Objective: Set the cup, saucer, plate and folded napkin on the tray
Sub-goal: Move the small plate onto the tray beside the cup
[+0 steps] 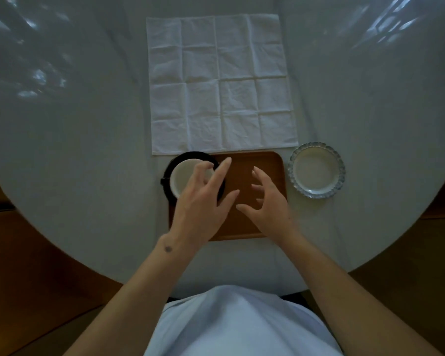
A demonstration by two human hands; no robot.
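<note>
A brown wooden tray [262,170] lies on the round table in front of me. On its left end stands a cup with a white inside [184,177], set on a black saucer [194,155] that overhangs the tray's left edge. My left hand [203,201] hovers over the cup with fingers spread; whether it touches the rim I cannot tell. My right hand [266,201] floats above the tray's middle, fingers curled and apart, holding nothing. A white plate with a fluted glassy rim [316,170] sits on the table just right of the tray. The white napkin [220,83] lies unfolded and flat beyond the tray.
The round table [75,163] carries a pale grey cloth with light reflections at the far corners. Wooden floor [23,291] shows below its near edge on both sides. My torso in a light shirt [239,322] is close to the table's front.
</note>
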